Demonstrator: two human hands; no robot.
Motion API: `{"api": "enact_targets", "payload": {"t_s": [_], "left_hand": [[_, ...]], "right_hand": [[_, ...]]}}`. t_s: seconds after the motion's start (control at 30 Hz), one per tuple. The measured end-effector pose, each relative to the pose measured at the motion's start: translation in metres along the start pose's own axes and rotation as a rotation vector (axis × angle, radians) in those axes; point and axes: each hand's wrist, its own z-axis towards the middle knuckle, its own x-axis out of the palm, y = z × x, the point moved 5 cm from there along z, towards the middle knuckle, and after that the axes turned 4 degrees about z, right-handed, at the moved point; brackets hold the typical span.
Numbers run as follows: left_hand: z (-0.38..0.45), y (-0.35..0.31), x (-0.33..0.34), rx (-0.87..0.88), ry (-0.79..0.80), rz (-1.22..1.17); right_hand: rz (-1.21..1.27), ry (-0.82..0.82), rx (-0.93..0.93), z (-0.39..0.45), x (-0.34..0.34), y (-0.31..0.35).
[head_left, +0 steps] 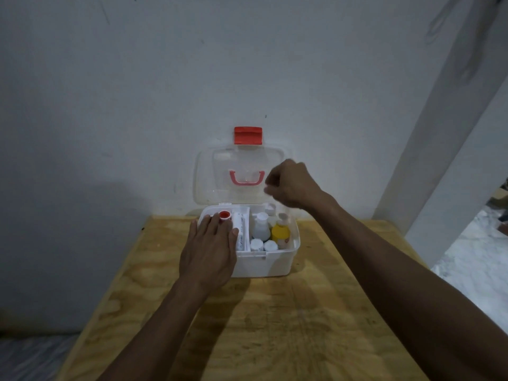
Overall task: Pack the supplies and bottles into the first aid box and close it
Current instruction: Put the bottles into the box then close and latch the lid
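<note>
The white first aid box sits at the far middle of the wooden bench, close to the wall, with its clear lid swung up and standing behind it. A red latch tops the lid, and a pink handle shows through it. A divider splits the inside. The right compartment holds upright bottles: a clear bottle with a white cap, a yellow bottle, and two white caps at the near wall. In the left compartment lies a long white packet, with a red cap at the far end.

The left hand lies flat, palm down, over the left part of the box, fingers spread and reaching the red cap; its grip is released, closing on nothing. The right hand hovers above the far right corner of the box, in front of the lid, fingers curled in loosely; whether its grip pinches anything I cannot tell.
</note>
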Motion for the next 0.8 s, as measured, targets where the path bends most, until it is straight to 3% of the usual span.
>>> {"api": "enact_targets", "payload": {"t_s": [0.1, 0.17, 0.3, 0.5, 0.8], "left_hand": [[0.0, 0.0, 0.001, 0.0, 0.013, 0.003], [0.0, 0.0, 0.001, -0.002, 0.02, 0.006], [-0.001, -0.001, -0.002, -0.011, 0.013, -0.005], [-0.001, -0.001, -0.001, -0.025, 0.019, 0.009], [0.0, 0.0, 0.002, -0.028, 0.007, 0.001]], "right_hand": [[0.011, -0.268, -0.034, 0.016, -0.025, 0.012], [0.018, -0.342, -0.032, 0.027, -0.032, 0.018], [0.02, -0.311, 0.002, 0.045, -0.024, 0.019], [0.238, -0.253, 0.143, 0.062, -0.016, 0.007], [0.414, -0.266, 0.124, 0.063, -0.013, 0.01]]}}
